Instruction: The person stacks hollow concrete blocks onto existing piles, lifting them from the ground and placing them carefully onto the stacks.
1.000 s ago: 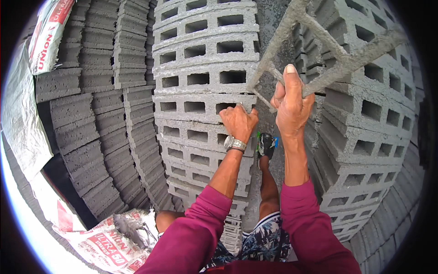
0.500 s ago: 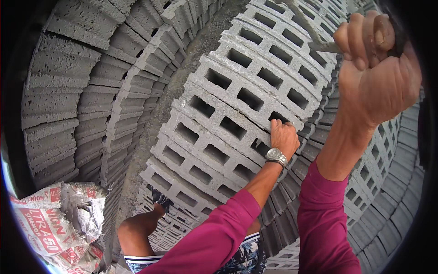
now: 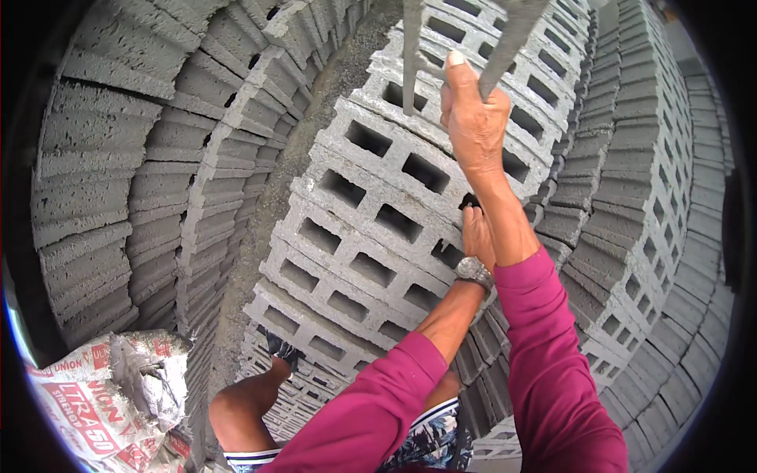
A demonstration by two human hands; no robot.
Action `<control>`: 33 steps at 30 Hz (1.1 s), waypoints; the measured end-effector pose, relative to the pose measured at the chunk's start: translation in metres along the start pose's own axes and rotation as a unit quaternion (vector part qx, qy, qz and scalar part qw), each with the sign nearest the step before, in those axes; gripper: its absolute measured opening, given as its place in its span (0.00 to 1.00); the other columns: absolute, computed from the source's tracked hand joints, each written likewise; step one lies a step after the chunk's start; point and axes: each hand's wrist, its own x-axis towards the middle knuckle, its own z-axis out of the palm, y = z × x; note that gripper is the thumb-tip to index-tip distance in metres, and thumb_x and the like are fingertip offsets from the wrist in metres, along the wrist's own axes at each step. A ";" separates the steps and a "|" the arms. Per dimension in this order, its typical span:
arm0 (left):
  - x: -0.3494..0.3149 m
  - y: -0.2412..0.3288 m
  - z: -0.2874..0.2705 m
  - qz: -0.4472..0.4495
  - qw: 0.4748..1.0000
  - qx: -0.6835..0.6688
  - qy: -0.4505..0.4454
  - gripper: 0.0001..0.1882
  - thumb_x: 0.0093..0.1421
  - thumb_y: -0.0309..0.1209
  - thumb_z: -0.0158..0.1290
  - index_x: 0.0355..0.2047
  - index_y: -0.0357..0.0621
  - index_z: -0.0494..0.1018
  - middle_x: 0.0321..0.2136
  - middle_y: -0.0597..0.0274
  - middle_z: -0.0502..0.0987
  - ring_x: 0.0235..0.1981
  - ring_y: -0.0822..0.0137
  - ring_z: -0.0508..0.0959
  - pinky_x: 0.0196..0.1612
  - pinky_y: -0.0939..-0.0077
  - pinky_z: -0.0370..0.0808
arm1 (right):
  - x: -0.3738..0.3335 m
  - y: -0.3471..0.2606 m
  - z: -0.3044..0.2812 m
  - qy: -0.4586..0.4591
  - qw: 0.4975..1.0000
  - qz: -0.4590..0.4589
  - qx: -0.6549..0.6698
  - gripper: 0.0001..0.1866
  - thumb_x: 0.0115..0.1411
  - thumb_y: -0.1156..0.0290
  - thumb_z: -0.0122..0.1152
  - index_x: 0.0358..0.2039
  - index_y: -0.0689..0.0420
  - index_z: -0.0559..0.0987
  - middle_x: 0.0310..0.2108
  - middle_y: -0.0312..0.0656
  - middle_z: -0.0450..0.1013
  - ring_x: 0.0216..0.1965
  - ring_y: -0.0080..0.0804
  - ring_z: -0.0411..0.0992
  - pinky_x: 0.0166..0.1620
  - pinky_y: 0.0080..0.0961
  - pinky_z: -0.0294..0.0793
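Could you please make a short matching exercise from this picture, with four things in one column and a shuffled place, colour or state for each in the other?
Column one
1. Left hand
2. Right hand
3. Wristwatch
4. Sack

Column two
A. White and red, at the picture's lower left
B. Closed around a grey barred tool
C. Silver-coloured
D. At an opening in a grey hollow block

Right pairs: 1-D, 2-B, 3-C, 4-A

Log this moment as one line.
left hand: at hollow blocks | right hand: gripping gray tool | lower left: red-and-white bag
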 end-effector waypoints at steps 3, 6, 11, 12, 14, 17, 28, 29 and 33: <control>0.007 0.009 0.001 -0.024 0.989 0.117 -0.093 0.15 0.50 0.41 0.62 0.22 0.41 0.79 0.21 0.53 0.79 0.33 0.56 0.76 0.47 0.64 0.64 | -0.010 -0.035 -0.086 0.043 0.998 -0.042 0.011 0.21 0.68 0.59 0.55 0.19 0.54 0.70 0.14 0.30 0.60 0.15 0.17 0.54 0.20 0.21 0.54; 0.012 0.018 0.006 -0.027 0.983 0.162 -0.078 0.18 0.45 0.41 0.67 0.20 0.37 0.79 0.19 0.49 0.78 0.31 0.55 0.77 0.47 0.64 0.65 | -0.056 -0.036 -0.180 0.166 0.986 0.027 0.018 0.22 0.68 0.59 0.56 0.18 0.55 0.70 0.15 0.28 0.61 0.18 0.15 0.57 0.22 0.19 0.54; 0.018 0.020 0.011 -0.043 0.965 0.225 -0.123 0.21 0.46 0.45 0.65 0.21 0.35 0.79 0.21 0.45 0.79 0.32 0.51 0.78 0.48 0.60 0.65 | -0.124 0.023 -0.253 0.370 0.913 0.172 0.002 0.25 0.66 0.54 0.57 0.17 0.58 0.71 0.16 0.30 0.63 0.20 0.20 0.61 0.25 0.24 0.58; 0.020 0.021 0.014 -0.059 0.956 0.243 -0.156 0.21 0.46 0.44 0.65 0.22 0.35 0.80 0.21 0.45 0.79 0.33 0.50 0.78 0.49 0.60 0.65 | -0.137 0.036 -0.266 0.369 0.911 0.179 -0.037 0.26 0.66 0.53 0.56 0.17 0.59 0.72 0.16 0.31 0.64 0.20 0.22 0.62 0.26 0.26 0.60; 0.028 0.028 0.007 -0.117 0.937 0.265 -0.193 0.25 0.46 0.47 0.63 0.23 0.31 0.79 0.23 0.40 0.79 0.31 0.44 0.79 0.48 0.60 0.66 | -0.148 0.044 -0.274 0.389 0.894 0.222 -0.001 0.27 0.67 0.52 0.55 0.17 0.61 0.74 0.15 0.34 0.67 0.21 0.25 0.65 0.27 0.30 0.62; 0.030 0.026 -0.023 -0.118 0.955 0.224 -0.157 0.27 0.47 0.47 0.64 0.18 0.30 0.72 0.19 0.40 0.77 0.26 0.45 0.76 0.40 0.55 0.70 | -0.155 0.046 -0.281 0.407 0.893 0.185 0.047 0.28 0.67 0.52 0.55 0.17 0.62 0.74 0.15 0.35 0.67 0.21 0.25 0.64 0.27 0.31 0.62; 0.040 0.049 -0.056 -0.151 0.961 0.107 -0.206 0.27 0.50 0.42 0.66 0.14 0.39 0.61 0.15 0.69 0.62 0.19 0.72 0.58 0.21 0.69 0.56 | -0.127 0.108 -0.272 0.446 0.885 0.122 0.054 0.26 0.66 0.56 0.56 0.17 0.63 0.72 0.12 0.43 0.63 0.16 0.28 0.60 0.24 0.34 0.61; 0.036 0.052 -0.051 -0.152 0.963 0.091 -0.206 0.27 0.50 0.42 0.66 0.14 0.40 0.60 0.15 0.69 0.62 0.19 0.73 0.58 0.21 0.69 0.56 | -0.133 0.149 -0.261 0.445 0.884 0.138 0.025 0.27 0.67 0.58 0.55 0.16 0.66 0.72 0.11 0.48 0.62 0.15 0.31 0.60 0.24 0.38 0.61; 0.039 0.053 -0.054 -0.146 0.955 0.147 -0.212 0.28 0.51 0.43 0.66 0.14 0.41 0.60 0.15 0.68 0.63 0.19 0.73 0.59 0.21 0.69 0.56 | -0.162 0.202 -0.231 0.447 0.864 0.224 0.055 0.29 0.65 0.55 0.55 0.14 0.66 0.72 0.11 0.48 0.65 0.15 0.34 0.65 0.25 0.39 0.63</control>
